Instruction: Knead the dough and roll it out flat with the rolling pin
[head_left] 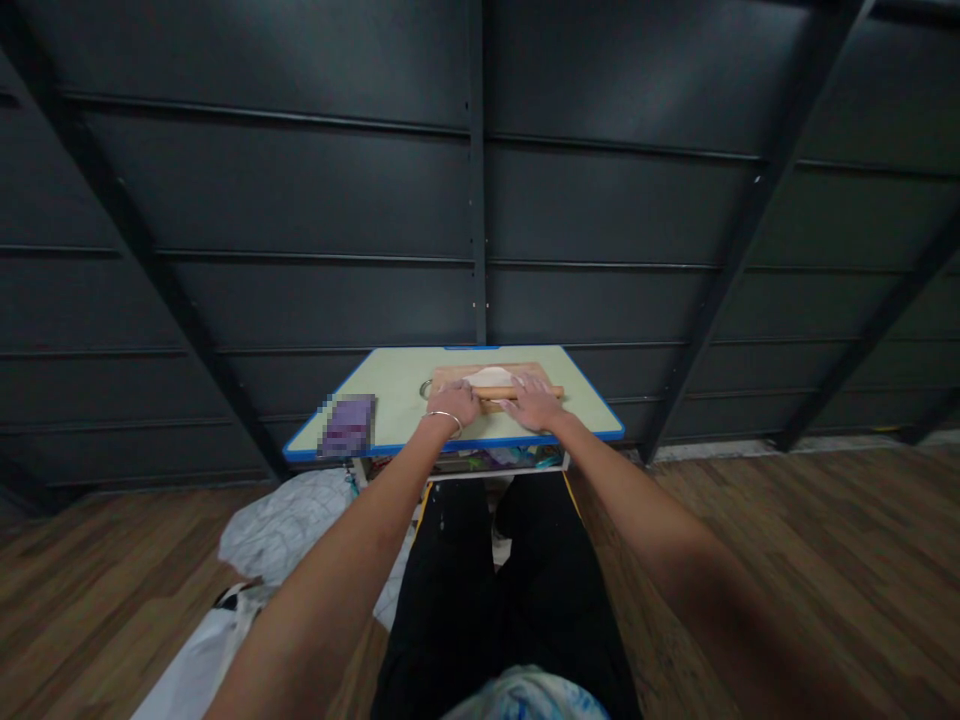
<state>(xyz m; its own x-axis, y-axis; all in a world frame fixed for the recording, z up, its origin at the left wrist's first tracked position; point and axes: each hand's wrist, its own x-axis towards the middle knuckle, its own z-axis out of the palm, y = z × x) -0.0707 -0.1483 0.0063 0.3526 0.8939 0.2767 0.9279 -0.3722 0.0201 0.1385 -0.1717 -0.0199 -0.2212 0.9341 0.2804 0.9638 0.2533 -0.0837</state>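
Observation:
A wooden rolling pin (496, 393) lies crosswise over a flat, pale sheet of dough (491, 376). Beneath both is a wooden board (529, 368), with a metal ring at its left side. My left hand (454, 400), a bracelet at its wrist, bears down on the pin's left end, which it covers. On the right part of the pin rests my right hand (535, 402), its fingers reaching forward over the wood and the pin's tip showing beyond it. White powder seems to coat the fingers of both hands.
The board stands on a small pale table (397, 400) with a blue rim. A blurred purple object (349, 424) is at its left edge. Several items fill the shelf under the tabletop. Grey-white fabric (289, 520) lies on the wooden floor at left. A dark panelled wall (600, 220) rises behind.

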